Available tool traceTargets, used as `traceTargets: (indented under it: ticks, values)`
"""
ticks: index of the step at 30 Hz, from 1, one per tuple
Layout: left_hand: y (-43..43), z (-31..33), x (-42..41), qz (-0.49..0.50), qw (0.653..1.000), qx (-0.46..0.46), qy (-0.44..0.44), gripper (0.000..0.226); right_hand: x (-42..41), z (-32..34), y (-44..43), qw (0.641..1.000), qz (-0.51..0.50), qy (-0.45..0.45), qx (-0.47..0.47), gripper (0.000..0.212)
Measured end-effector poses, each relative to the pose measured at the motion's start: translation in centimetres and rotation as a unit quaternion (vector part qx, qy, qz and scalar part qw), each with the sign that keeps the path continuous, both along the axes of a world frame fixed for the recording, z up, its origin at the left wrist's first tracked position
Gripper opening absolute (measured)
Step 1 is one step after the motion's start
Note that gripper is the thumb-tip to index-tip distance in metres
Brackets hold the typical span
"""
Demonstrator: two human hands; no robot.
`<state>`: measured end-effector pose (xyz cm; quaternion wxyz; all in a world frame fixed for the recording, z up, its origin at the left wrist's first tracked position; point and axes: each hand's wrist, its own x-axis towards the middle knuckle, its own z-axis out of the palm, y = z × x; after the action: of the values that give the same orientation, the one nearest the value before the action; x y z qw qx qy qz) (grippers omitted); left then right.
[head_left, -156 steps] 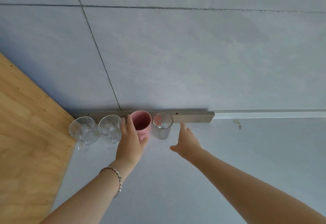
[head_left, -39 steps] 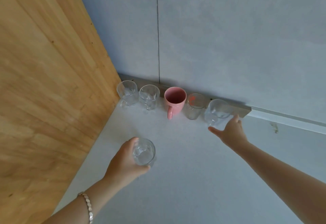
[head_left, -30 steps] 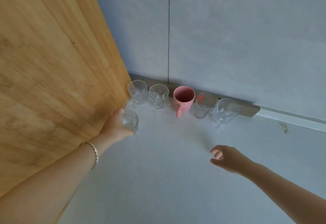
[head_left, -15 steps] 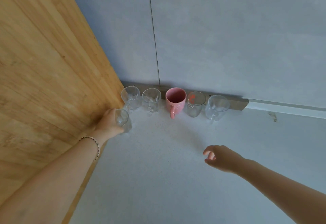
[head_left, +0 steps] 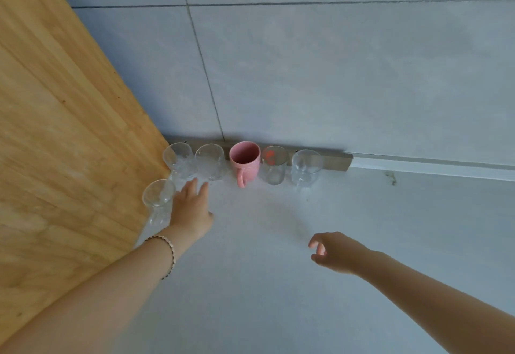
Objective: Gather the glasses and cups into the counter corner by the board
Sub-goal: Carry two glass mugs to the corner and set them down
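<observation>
The left hand's fingers (head_left: 195,186) are spread wide, holding nothing, just beside a clear stemmed glass (head_left: 157,200) set against the wooden board (head_left: 69,144). The right hand (head_left: 338,252) is loosely curled and seemingly empty. Placement appears finished; any stragglers must be fetched next. A glossy pink mug (head_left: 245,161) stands among smooth glassware.

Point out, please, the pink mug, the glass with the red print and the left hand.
pink mug (head_left: 246,163): head view, on its outer wall below the rim.
glass with the red print (head_left: 274,165): head view, on its clear side.
left hand (head_left: 191,209): head view, on its back.
</observation>
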<state>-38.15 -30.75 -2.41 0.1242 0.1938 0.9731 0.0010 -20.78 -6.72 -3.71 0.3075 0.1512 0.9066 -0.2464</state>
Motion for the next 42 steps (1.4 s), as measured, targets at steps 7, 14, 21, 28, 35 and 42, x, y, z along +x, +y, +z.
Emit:
traceTargets:
  ticks: [7, 14, 21, 28, 35, 42]
  values:
    - [16.9, -0.3, 12.5, -0.133, 0.962, 0.011, -0.238, 0.039, 9.4, 0.2, 9.7, 0.996, -0.078, -0.031, 0.019, 0.037]
    - [34.4, 0.0, 27.3, -0.238, 0.937, -0.001, -0.256, 0.04, 26.8, -0.1, 23.2, 0.977, -0.204, -0.056, 0.025, 0.039]
    - [51.1, -0.1, 42.5, -0.284, 0.929, -0.032, -0.234, 0.036, 46.2, 0.3, 38.1, 0.953, -0.294, -0.067, 0.03, 0.041]
    - [62.2, -0.1, 55.3, -0.35, 0.903, -0.055, -0.245, 0.032, 61.6, 2.8, 46.5, 0.919, -0.386, 0.015, 0.084, 0.041]
    - [66.7, -0.9, 61.9, -0.395, 0.873, -0.09, -0.271, 0.032, 71.5, 2.2, 48.9, 0.839, -0.526, 0.022, 0.137, 0.079]
    - [69.0, -1.1, 64.7, -0.407, 0.87, -0.087, -0.264, 0.035, 72.9, 0.4, 48.5, 0.834, -0.542, 0.033, 0.103, 0.093]
